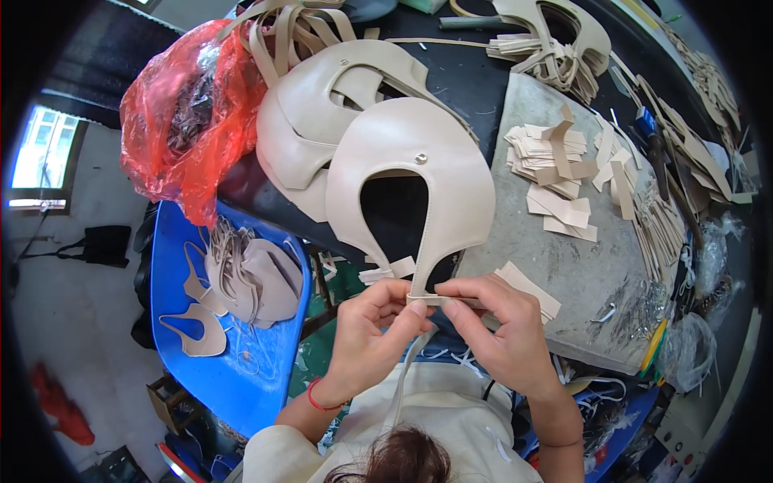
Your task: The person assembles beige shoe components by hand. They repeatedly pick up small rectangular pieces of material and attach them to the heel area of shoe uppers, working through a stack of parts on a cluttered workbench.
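Observation:
A beige leather bag panel (459, 189) with a U-shaped opening and a metal snap lies in front of me, its narrow strap end reaching toward my hands. My left hand (372, 334) pinches that strap where a short leather strip (435, 300) crosses it. The strip's other side is between the thumb and fingers of my right hand (501, 326). The strip appears folded around the strap, though my fingertips partly cover it. Below my hands the strap (411, 362) hangs toward my lap. More beige panels (298, 121) lie under and behind the held one.
A grey slab (555, 322) on the right carries piles of short leather strips (551, 157). A brush with a blue ferrule (646, 121) lies beyond. At left are a red plastic bag (233, 105) and a blue chair (181, 322) holding cut leather parts (262, 282). Bundled panels (592, 40) sit at the back right.

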### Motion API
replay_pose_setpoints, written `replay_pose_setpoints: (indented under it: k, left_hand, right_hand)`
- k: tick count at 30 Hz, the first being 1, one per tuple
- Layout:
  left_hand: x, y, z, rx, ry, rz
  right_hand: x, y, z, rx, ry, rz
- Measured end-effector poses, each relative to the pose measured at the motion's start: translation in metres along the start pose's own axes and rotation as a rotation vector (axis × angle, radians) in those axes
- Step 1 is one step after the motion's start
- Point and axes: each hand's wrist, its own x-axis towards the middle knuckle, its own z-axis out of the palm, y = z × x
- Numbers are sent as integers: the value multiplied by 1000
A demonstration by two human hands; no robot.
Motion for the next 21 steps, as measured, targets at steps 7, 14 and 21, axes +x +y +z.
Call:
replay_pose_setpoints:
  k: [7,14,21]
  left_hand:
    - [0,-14,7,141,45,113]
    - [2,-7,8,-4,-17,102]
    - [9,-4,19,-54,-107,49]
  right_hand:
    - [-2,-1,6,6,-7,36]
    - [-25,11,-32,-553,273,-115]
    - [-50,51,-43,-616,264,-336]
